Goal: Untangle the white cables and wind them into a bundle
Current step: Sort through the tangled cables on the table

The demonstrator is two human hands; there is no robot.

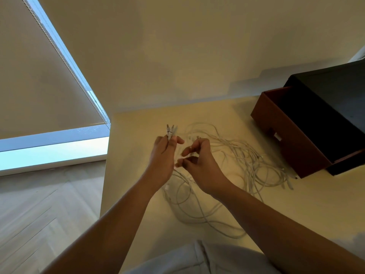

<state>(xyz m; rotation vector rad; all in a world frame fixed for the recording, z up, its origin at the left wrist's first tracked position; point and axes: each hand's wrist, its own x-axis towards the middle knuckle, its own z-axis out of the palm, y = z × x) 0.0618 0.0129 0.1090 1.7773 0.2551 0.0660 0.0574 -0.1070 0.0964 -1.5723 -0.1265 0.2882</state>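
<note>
White cables (246,161): loose tangle lying on counter (128,155), beneath and beside both hands. Left hand (164,155): gripping several cable ends, tips upright. Right hand (197,161): fingers curled, pinching one cable end. Drawer (286,139): pulled open, interior dark, contents indiscernible.

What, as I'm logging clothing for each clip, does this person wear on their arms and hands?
Nothing shows on either. The left forearm and right forearm are bare to the frame's edge, with no sleeves. The left hand and right hand carry no gloves, and no ring, watch or bracelet is visible. A pale grey garment shows at the bottom edge.
</note>
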